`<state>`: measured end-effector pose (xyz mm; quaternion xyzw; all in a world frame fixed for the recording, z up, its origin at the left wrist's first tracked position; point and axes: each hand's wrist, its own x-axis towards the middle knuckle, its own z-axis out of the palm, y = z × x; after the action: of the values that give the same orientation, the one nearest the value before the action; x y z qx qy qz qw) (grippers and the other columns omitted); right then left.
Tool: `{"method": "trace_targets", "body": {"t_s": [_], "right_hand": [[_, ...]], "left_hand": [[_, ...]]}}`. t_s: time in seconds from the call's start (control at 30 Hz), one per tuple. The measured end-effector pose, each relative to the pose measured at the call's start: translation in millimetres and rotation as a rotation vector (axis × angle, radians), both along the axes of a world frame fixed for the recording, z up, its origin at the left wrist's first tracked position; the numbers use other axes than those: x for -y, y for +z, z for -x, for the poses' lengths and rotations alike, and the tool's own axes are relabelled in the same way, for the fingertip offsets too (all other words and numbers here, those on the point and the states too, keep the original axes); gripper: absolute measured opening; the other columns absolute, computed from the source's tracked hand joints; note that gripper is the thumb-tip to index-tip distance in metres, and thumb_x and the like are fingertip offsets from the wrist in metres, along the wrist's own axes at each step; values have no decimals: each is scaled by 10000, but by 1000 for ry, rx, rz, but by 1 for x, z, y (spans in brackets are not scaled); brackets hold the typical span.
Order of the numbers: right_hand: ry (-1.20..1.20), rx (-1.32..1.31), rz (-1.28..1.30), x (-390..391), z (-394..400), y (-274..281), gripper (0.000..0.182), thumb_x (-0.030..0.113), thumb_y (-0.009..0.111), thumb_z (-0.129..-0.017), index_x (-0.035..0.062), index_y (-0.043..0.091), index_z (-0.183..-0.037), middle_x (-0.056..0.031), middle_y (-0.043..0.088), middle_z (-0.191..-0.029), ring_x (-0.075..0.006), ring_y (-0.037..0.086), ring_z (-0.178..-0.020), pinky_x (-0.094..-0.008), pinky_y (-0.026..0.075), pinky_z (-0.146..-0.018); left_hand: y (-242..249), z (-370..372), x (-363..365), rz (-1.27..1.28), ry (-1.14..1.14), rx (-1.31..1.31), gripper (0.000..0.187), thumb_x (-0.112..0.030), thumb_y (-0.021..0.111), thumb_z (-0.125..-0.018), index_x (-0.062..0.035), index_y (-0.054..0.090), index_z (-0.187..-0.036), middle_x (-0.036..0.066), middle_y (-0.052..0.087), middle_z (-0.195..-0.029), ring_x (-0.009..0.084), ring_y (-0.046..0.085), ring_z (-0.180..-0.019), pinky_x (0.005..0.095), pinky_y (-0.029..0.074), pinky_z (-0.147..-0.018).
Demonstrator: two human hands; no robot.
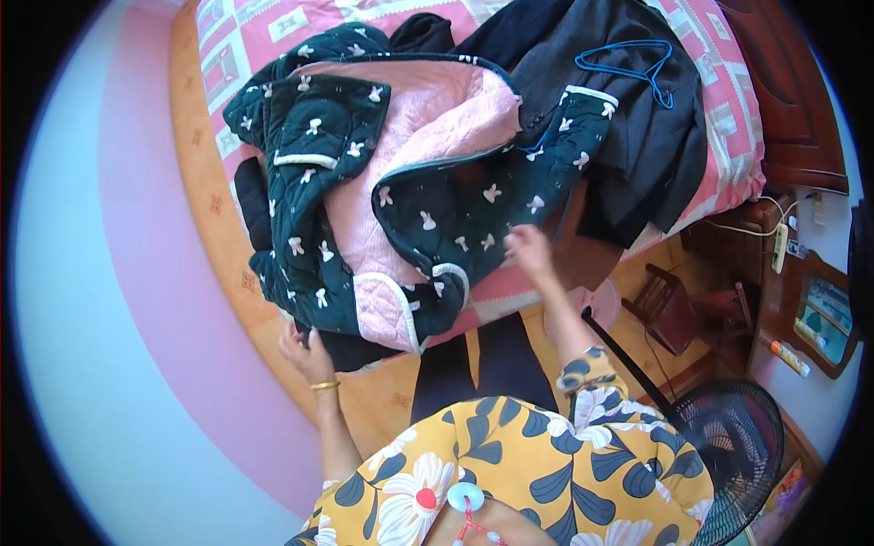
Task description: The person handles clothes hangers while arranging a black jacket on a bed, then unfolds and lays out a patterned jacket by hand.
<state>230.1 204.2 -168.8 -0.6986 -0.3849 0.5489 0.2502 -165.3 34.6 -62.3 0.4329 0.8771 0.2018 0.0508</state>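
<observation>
A dark green quilted jacket (460, 205) with white-and-pink bunny shapes lies spread on the bed, its pink lining (353, 196) turned partly outward. One sleeve (569, 136) with a white cuff stretches to the upper right. My left hand (308, 357), with a gold bangle at the wrist, is beside the jacket's lower left edge; its thumb and fingers are apart. At the jacket's right side, below the sleeve, my right hand (530, 252) has its fingers curled together against the fabric edge, seemingly pinching it.
Dark garments (628, 173) lie on the pink patterned bedspread (728, 109), with a blue hanger (628, 68) on top. A black fan (733, 446) stands at lower right, near a small wooden stool (660, 309). A power strip (780, 247) hangs by the wall at right.
</observation>
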Motion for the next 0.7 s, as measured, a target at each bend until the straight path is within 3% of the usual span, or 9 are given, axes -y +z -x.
{"method": "trace_targets", "body": {"t_s": [0.1,0.17,0.23,0.3,0.43,0.5,0.57,0.63,0.7], "right_hand": [[-245,390,-170,-12,-67,-70,373,208,669,-786,-32,546,-1044,-96,624,-843,-151,602,-722,-287,488,-664],[-392,448,-174,-38,-85,-66,445,255,701,-766,-48,544,-1052,-98,629,-890,-160,592,-797,-289,467,-734],[-427,158,-169,-71,-82,-38,443,256,715,-752,-51,565,-1033,-101,633,-922,-169,592,-821,-291,454,-765],[-409,-1,-284,-98,-87,-62,409,272,742,-700,-17,611,-959,-126,649,-913,-222,610,-825,-336,458,-772],[-320,76,-255,-123,-92,-77,306,191,718,-696,-22,623,-894,-106,657,-827,-193,613,-773,-335,464,-725],[-268,144,-461,-126,-91,-1,225,152,706,-697,-21,596,-789,-97,635,-762,-170,582,-703,-320,462,-668],[-283,291,-523,-115,-104,95,229,153,711,-710,-26,590,-788,-101,634,-754,-177,581,-697,-321,465,-672],[-251,311,-584,-98,-141,142,218,75,654,-774,-11,624,-972,-53,643,-909,-124,591,-805,-266,471,-751],[-154,405,-679,-82,-172,146,258,50,641,-781,-36,606,-1022,-76,649,-947,-147,605,-832,-270,462,-778]], "left_hand": [[-11,-52,-36,-73,-80,480,381,-33,610,-785,-4,521,-1153,113,540,-970,175,545,-801,278,460,-746],[-27,-86,-51,53,-147,683,377,-46,623,-790,5,522,-1150,114,558,-969,168,557,-849,282,464,-764],[-38,-128,-71,141,-234,736,463,-100,662,-775,10,485,-1189,152,565,-1020,237,580,-891,324,469,-794],[-63,-156,-87,58,-385,567,594,-168,706,-742,12,431,-1236,189,569,-1035,322,583,-901,370,466,-817],[-110,-177,-90,90,-368,318,641,-177,716,-714,19,402,-1237,222,575,-1019,394,572,-909,406,454,-831],[-128,-167,-84,186,-77,683,558,-129,702,-709,34,442,-1176,191,598,-955,327,594,-867,378,462,-791],[-98,-158,-87,168,44,1172,337,-27,624,-768,27,514,-1081,63,610,-880,141,584,-771,263,463,-703],[-68,-147,-87,115,120,1454,265,-7,583,-807,13,531,-1066,40,611,-883,114,586,-752,237,470,-701],[-41,-142,-94,166,208,1636,217,-13,566,-824,-9,543,-1040,27,616,-893,109,596,-777,239,490,-731]]}}
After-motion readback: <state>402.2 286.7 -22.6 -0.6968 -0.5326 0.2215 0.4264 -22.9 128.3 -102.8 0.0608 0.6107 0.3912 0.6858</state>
